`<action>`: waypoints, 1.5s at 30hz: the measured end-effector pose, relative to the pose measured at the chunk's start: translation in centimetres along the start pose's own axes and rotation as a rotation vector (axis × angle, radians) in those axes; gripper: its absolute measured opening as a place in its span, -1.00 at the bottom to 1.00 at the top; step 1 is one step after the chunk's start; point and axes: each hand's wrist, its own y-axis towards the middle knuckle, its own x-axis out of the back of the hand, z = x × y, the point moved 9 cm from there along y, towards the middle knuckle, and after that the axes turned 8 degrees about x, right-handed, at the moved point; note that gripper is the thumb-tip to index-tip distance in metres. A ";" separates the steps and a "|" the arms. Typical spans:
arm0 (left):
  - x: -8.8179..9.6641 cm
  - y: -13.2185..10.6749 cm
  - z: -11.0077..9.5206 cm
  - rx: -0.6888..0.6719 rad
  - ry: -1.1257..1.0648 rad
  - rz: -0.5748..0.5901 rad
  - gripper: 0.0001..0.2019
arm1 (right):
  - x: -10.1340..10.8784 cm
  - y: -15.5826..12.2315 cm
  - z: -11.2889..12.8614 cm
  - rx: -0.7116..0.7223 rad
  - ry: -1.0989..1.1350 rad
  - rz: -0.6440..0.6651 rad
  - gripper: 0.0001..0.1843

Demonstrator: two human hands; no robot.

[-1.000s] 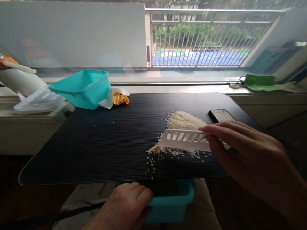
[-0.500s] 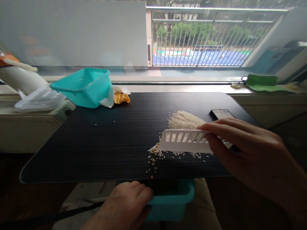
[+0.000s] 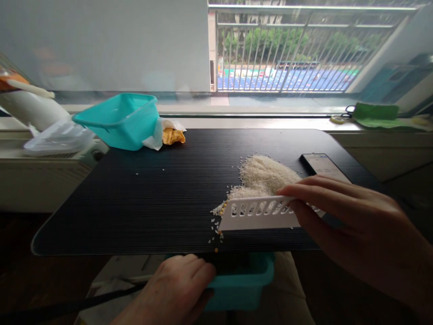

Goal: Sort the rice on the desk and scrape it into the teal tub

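Holding white slotted plastic scraper [image 3: 257,214] in right hand [image 3: 355,234] grip, blade on black ribbed bench [image 3: 152,194]. Clasping teal plastic tub [image 3: 243,282] below edge with left hand [image 3: 176,291]. Bulk of white rice heap [image 3: 264,174] unswept behind scraper.

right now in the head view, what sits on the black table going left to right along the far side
teal tub -> orange packet in white wrapper -> rice pile -> phone
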 end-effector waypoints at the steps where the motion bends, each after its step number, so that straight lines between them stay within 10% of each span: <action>1: 0.0 0.1 0.0 0.000 0.004 -0.002 -0.84 | 0.1 -0.1 0.0 -0.005 0.004 0.001 -0.66; 45: 0.3 -2.2 3.3 0.023 -0.149 -0.089 -0.86 | -2.4 1.3 3.7 0.037 0.092 0.060 -0.81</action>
